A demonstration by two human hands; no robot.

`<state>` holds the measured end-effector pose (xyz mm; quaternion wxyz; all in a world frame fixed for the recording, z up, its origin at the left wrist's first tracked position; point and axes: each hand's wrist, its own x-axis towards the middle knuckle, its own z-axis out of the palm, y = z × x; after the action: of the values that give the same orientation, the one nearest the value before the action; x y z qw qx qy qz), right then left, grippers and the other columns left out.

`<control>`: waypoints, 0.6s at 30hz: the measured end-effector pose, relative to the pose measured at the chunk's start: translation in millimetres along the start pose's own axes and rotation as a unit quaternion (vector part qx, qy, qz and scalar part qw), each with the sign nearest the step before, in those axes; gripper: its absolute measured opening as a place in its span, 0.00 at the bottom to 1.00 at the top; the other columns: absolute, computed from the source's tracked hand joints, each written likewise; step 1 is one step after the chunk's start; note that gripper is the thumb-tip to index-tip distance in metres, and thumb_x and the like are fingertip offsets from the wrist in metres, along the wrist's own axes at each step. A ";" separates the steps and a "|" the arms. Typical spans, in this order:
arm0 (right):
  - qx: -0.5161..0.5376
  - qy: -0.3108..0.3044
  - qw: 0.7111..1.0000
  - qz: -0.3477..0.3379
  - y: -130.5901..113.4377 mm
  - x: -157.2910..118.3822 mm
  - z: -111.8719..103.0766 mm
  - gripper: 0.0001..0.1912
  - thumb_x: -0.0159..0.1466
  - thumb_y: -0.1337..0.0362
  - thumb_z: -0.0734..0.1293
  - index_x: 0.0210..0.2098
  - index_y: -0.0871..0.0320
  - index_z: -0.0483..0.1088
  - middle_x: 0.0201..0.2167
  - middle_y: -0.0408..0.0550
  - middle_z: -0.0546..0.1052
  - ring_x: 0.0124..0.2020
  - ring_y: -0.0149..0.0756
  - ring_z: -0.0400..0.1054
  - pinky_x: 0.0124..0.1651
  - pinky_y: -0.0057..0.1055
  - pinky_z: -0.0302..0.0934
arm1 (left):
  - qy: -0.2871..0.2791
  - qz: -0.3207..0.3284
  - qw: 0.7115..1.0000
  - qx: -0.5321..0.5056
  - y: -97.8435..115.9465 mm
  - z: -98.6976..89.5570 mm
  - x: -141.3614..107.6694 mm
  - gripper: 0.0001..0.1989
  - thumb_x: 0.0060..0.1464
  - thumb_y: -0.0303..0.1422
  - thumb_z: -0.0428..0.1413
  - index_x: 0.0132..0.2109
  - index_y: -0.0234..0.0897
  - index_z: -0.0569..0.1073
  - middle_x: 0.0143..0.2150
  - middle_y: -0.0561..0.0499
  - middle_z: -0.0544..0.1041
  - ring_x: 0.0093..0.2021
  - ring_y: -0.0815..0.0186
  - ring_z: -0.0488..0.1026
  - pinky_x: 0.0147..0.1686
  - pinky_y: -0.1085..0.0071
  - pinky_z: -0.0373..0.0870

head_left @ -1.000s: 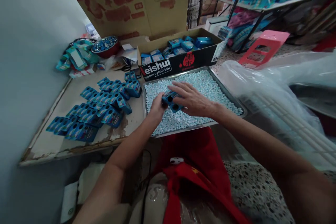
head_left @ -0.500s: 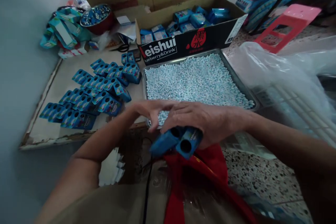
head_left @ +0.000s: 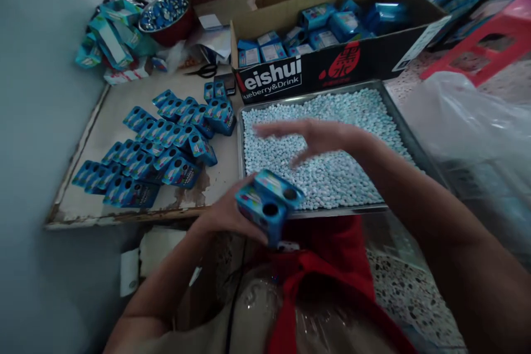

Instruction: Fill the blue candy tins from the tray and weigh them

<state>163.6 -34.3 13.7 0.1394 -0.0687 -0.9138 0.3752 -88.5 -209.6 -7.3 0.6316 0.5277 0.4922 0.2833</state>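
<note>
My left hand (head_left: 232,213) is wrapped round two small blue boxes (head_left: 259,210), each with a round dark hole in its top face, held tilted at the front edge of the tray. Above the metal tray (head_left: 313,213) my right hand (head_left: 311,135) is blurred, its fingers stretched out and apart, with nothing in them. Pale blue and white pellets (head_left: 332,171) fill the tray. To the left, rows of similar blue boxes with holes (head_left: 161,138) stand on the table.
Behind the tray is a long black carton (head_left: 309,74) holding several blue packs. A red bowl (head_left: 174,30) of shiny blue pieces, scissors (head_left: 206,70) and light-blue cartons (head_left: 110,38) are at the back left. On the right are clear plastic (head_left: 456,116) and a red stool (head_left: 489,38).
The blue boxes have passed from my right hand to my left. My right hand has moved up and away over the pellets, and its fingers have spread. The view has shifted.
</note>
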 end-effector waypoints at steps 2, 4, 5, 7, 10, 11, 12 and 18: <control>-0.110 0.080 0.981 0.138 46.9 34.7 -1.0 0.26 0.74 0.63 0.71 0.70 0.51 0.77 0.69 0.55 0.78 0.71 0.52 0.67 0.73 0.51 0.63 | 0.146 -0.005 0.989 -0.007 7.1 -21.1 -10.1 0.46 0.30 0.42 0.85 0.58 0.50 0.77 0.53 0.48 0.88 0.58 0.43 0.86 0.58 0.48 0.88; -0.181 0.046 0.962 0.198 81.7 65.1 12.4 0.22 0.75 0.61 0.68 0.67 0.58 0.78 0.68 0.59 0.77 0.69 0.52 0.67 0.73 0.49 0.60 | 0.249 -0.002 0.968 0.008 12.2 -38.2 -11.0 0.46 0.30 0.40 0.85 0.58 0.50 0.75 0.53 0.49 0.87 0.58 0.43 0.86 0.58 0.47 0.88; -0.210 0.028 0.952 0.221 92.3 75.7 22.7 0.23 0.76 0.61 0.66 0.67 0.60 0.77 0.68 0.61 0.76 0.69 0.53 0.66 0.72 0.48 0.60 | 0.278 0.001 0.960 0.015 13.6 -44.7 -8.3 0.46 0.29 0.39 0.85 0.57 0.50 0.75 0.53 0.49 0.87 0.58 0.42 0.86 0.59 0.47 0.88; -0.261 0.001 0.935 0.239 99.8 84.4 44.2 0.24 0.78 0.59 0.61 0.67 0.62 0.74 0.70 0.63 0.73 0.68 0.56 0.65 0.69 0.48 0.59 | 0.296 0.015 0.954 0.036 13.7 -53.4 1.2 0.45 0.28 0.38 0.85 0.55 0.49 0.75 0.55 0.48 0.87 0.61 0.41 0.85 0.61 0.47 0.87; -0.304 -0.016 0.926 0.221 89.3 64.1 61.1 0.23 0.79 0.56 0.58 0.65 0.58 0.74 0.68 0.61 0.74 0.65 0.58 0.64 0.65 0.50 0.59 | 0.292 0.039 0.953 0.065 10.5 -56.7 18.8 0.45 0.28 0.40 0.86 0.55 0.48 0.77 0.55 0.47 0.86 0.62 0.42 0.84 0.61 0.51 0.86; -0.307 -0.028 0.927 0.215 84.1 50.0 60.6 0.22 0.78 0.57 0.59 0.63 0.57 0.74 0.66 0.60 0.75 0.64 0.58 0.65 0.64 0.51 0.60 | 0.289 0.045 0.954 0.069 9.4 -56.4 24.1 0.45 0.28 0.41 0.86 0.55 0.47 0.77 0.55 0.47 0.86 0.61 0.43 0.84 0.61 0.52 0.86; -0.305 -0.043 0.927 0.214 78.8 33.6 57.4 0.20 0.77 0.57 0.60 0.61 0.57 0.76 0.63 0.60 0.77 0.63 0.58 0.66 0.64 0.51 0.60 | 0.287 0.051 0.954 0.071 8.5 -56.1 29.0 0.45 0.28 0.41 0.86 0.54 0.47 0.78 0.54 0.47 0.86 0.59 0.44 0.85 0.59 0.54 0.86; -0.285 0.029 0.932 0.221 31.6 -42.3 56.3 0.18 0.74 0.56 0.68 0.59 0.52 0.80 0.73 0.55 0.74 0.77 0.65 0.59 0.78 0.71 0.47 | 0.303 0.068 0.948 0.068 6.2 -58.4 48.2 0.45 0.27 0.42 0.85 0.55 0.45 0.77 0.49 0.49 0.86 0.55 0.49 0.86 0.54 0.59 0.86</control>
<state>187.3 -59.1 -55.5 0.0540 -0.3166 -0.9396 0.1183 -124.2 -142.9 -14.6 0.3948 0.4912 0.6416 0.4373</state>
